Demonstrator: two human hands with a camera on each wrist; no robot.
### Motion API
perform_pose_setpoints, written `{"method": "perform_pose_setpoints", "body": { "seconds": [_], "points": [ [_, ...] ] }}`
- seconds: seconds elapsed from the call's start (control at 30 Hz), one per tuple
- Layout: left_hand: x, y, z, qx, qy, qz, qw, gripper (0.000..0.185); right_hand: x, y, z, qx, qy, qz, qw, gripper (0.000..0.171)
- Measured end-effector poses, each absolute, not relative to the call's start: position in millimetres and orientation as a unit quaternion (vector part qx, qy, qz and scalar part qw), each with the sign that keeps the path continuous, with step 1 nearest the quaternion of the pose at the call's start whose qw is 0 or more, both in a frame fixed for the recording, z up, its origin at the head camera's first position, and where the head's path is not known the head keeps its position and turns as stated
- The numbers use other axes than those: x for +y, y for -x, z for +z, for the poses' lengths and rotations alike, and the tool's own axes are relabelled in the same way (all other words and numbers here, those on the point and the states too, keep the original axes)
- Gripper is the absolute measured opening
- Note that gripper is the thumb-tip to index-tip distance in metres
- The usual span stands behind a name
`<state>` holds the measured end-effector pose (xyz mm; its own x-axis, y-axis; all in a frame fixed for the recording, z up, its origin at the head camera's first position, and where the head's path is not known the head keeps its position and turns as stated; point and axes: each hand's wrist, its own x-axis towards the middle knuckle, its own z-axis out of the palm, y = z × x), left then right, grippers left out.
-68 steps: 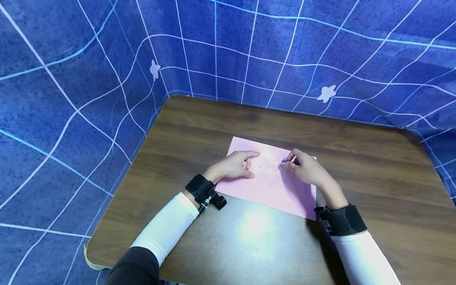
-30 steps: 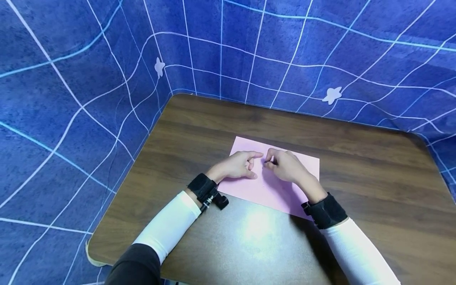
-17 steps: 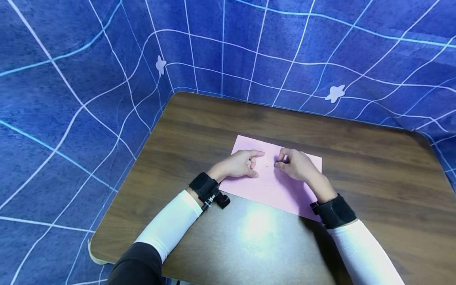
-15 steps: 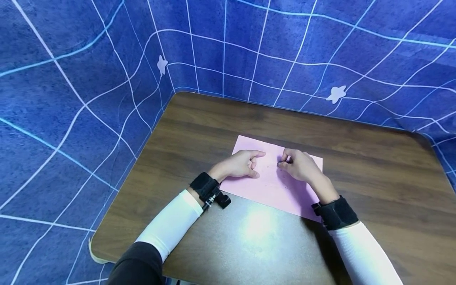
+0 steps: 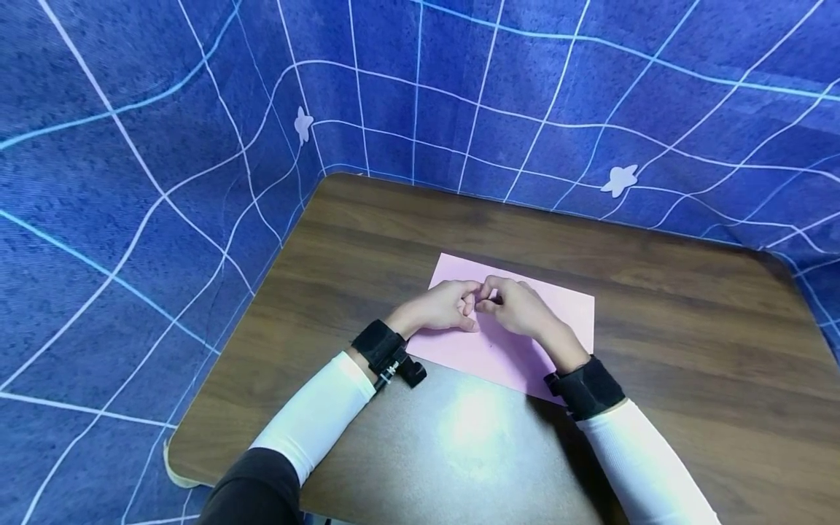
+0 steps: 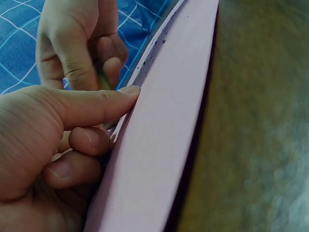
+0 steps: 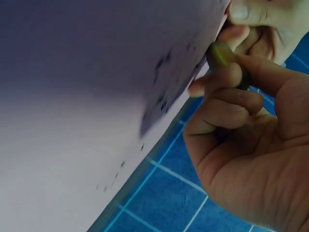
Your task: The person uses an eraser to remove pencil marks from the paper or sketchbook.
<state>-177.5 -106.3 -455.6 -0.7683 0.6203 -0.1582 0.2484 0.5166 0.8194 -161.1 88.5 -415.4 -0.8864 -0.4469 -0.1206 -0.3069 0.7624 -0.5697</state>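
Observation:
A sheet of pink paper [image 5: 566,310] lies slightly turned on the table. On its left part my left hand [image 5: 441,306] rests, index finger and thumb spread and pressing the sheet, the other fingers bent. My right hand [image 5: 518,308] pinches a small dark eraser [image 7: 219,54] with a yellow-green patch between thumb and fingers; it is blurred and mostly covered by them. The eraser is at the paper, close beside the left fingers. Dark crumbs [image 7: 161,101] are scattered over the sheet in the right wrist view.
The brown wood-grain table [image 5: 380,226] extends around the paper, with a bright glare near its front. A blue cloth [image 5: 459,87] with white grid lines and star shapes hangs behind and to the left. Black straps [image 5: 584,388] circle both wrists.
My right hand moves left and right over the paper with the eraser; from half a second ago it has shifted left, up to the left hand. The left hand stays in place on the paper.

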Motion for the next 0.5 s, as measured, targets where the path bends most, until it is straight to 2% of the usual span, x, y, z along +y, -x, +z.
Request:
{"method": "perform_pose_setpoints", "body": {
  "seconds": [0.13,0.5],
  "points": [
    [-103.9,176.3,-454.1,0.84,-0.248,0.426,0.226,0.08,103.0,162.4,-415.2,0.935,0.171,-0.277,0.137,0.012],
    [-101.7,172.6,-457.6,0.83,-0.228,0.448,0.241,0.081,157.4,161.5,-413.6,0.959,0.098,-0.24,0.114,0.011]
  ]
}}
